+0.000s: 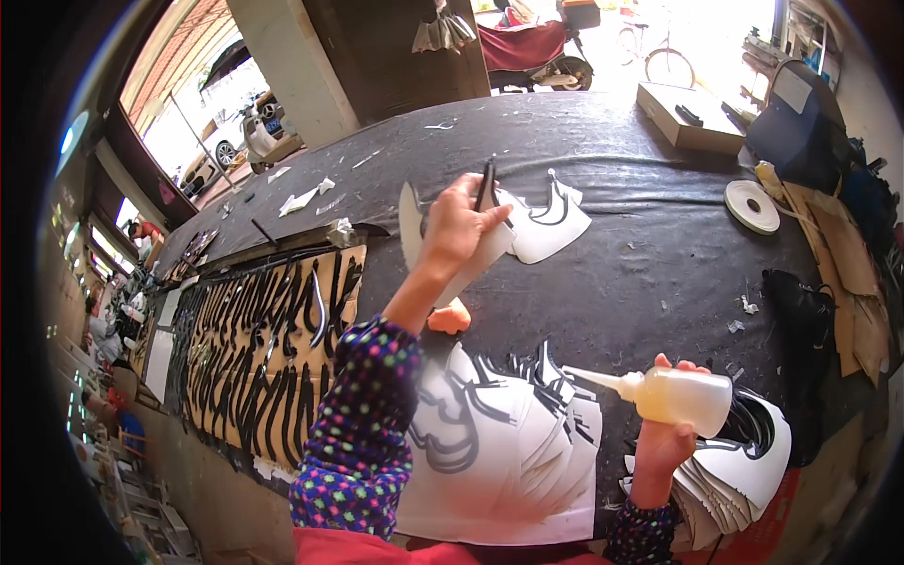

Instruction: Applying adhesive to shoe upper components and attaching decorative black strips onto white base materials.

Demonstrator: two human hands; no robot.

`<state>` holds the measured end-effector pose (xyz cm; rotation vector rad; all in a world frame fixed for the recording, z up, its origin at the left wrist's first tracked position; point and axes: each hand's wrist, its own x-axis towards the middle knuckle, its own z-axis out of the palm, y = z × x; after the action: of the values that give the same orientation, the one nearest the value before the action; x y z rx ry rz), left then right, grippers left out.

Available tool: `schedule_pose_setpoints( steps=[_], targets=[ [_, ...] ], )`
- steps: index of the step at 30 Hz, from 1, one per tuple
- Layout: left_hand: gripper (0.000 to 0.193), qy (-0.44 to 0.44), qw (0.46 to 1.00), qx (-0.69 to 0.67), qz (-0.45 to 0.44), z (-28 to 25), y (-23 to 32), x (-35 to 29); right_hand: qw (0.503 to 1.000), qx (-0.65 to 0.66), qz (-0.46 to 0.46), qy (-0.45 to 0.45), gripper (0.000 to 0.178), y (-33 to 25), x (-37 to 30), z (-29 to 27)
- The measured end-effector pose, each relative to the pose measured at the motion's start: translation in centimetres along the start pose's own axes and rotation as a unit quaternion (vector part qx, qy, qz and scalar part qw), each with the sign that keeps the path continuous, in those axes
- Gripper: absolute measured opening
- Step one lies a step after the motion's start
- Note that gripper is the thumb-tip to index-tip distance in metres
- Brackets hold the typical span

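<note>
My left hand [454, 226] reaches over the middle of the table, its fingers closed round a short black strip [487, 185]. Under and beside it is a white cut-out sheet [480, 262]; I cannot tell whether the fingers grip it too. My right hand [662, 443] is wrapped round a translucent squeeze bottle [685, 400] with yellowish liquid, tilted so its thin nozzle points left. Left of that nozzle, in front of me, lies a fanned stack of white sheets [527, 471] bearing black curved strips. Another curved white piece [556, 235] rests just beyond my left hand.
Rows of black strips lie on a cardboard sheet [299, 372] at left. An orange lump [449, 317] sits below my left wrist. More white pieces [765, 461] are stacked at right. Farther off are a tape roll [751, 207], a flat box [692, 118] and cardboard [852, 301].
</note>
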<state>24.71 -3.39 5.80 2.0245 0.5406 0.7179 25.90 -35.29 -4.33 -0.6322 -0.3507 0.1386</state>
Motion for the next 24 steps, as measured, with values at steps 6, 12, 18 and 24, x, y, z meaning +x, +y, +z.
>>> schedule_pose_setpoints(
  steps=[6,12,18,24],
  targets=[
    [0.051,-0.063,0.986,0.149,-0.033,13.5,-9.1,8.5,0.996,0.078,0.032,0.001,0.080,0.8,-0.9,-2.4],
    [0.068,-0.064,0.994,0.063,-0.053,19.9,-11.2,10.1,0.988,0.138,0.050,0.045,0.077,1.0,-0.8,-2.6],
    [0.074,-0.028,0.988,0.143,0.047,21.8,-11.9,10.6,0.985,0.155,0.058,0.041,0.074,1.3,-0.8,-2.7],
    [0.053,-0.044,0.989,0.125,0.067,17.3,-10.5,9.3,0.985,0.158,0.060,-0.024,0.076,1.4,-1.0,-2.9]
  ],
)
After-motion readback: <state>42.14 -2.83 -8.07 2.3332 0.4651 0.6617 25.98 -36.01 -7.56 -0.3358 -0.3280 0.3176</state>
